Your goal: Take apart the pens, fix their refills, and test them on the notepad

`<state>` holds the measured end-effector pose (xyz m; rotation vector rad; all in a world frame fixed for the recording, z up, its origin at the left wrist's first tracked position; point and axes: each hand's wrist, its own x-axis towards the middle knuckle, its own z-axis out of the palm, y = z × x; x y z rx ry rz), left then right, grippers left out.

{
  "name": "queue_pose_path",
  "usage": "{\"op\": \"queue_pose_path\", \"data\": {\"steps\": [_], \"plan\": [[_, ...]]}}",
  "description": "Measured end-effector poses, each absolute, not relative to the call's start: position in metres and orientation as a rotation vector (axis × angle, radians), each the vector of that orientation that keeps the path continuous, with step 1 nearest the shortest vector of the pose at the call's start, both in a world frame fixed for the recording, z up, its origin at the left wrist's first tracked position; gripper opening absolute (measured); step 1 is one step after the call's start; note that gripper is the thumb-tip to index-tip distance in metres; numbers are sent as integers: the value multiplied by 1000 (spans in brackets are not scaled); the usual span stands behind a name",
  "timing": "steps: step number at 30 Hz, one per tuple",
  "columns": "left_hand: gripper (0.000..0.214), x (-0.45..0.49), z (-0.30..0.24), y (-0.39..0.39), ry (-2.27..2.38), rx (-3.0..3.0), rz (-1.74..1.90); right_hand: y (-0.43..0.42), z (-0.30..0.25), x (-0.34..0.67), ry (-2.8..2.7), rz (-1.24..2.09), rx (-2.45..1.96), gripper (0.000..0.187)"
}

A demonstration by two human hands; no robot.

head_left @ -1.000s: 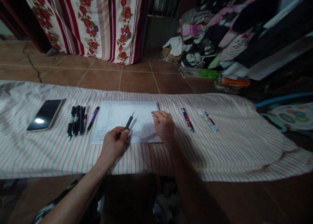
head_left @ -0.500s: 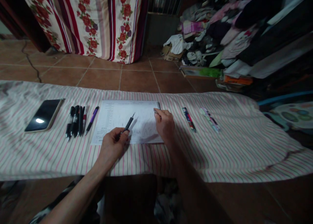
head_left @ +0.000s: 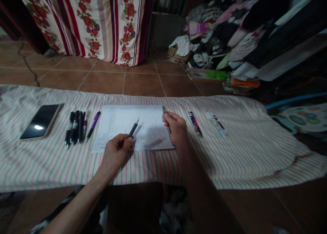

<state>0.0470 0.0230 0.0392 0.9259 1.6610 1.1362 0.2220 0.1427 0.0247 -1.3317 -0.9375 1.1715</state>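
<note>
My left hand [head_left: 118, 149] is closed round a black pen [head_left: 133, 129], which slants up over the page with a thin, narrow tip pointing away from me. Beneath it lies a spiral notebook [head_left: 122, 116] with a printed, partly written sheet; its coil is on the right. My right hand [head_left: 175, 125] is at the coil edge, thumb and fingers pinched together. Whatever is between those fingertips is too small to make out. Left of the notebook lies a purple and black pen [head_left: 93, 126], beside a row of several dark pens [head_left: 75, 128].
A phone [head_left: 41, 121] lies at the left on the striped cloth [head_left: 153, 167]. Right of my right hand are a dark patterned pen [head_left: 195, 124] and pale pastel pens [head_left: 217, 124]. Beyond are a floral curtain [head_left: 102, 26], tiled floor [head_left: 140, 83] and piled clothes [head_left: 204, 26].
My right hand has shifted right, from over the page to the coil edge, so more of the coil shows. My left hand still holds the pen nearly in place. The view has shifted slightly.
</note>
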Motion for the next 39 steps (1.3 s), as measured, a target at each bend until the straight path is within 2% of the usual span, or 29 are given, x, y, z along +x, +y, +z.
{"op": "queue_pose_path", "data": {"steps": [14,23,39], "plan": [[31,53,34,22,1684,1036,1035,134,32,224,-777,1462,-1278,19],[30,55,28,23,1738,1168,963,124,37,213,-927,1528,-1228,29],[29,58,20,23,1691,1083,1025,116,46,199,-1007,1570,-1182,28]]}}
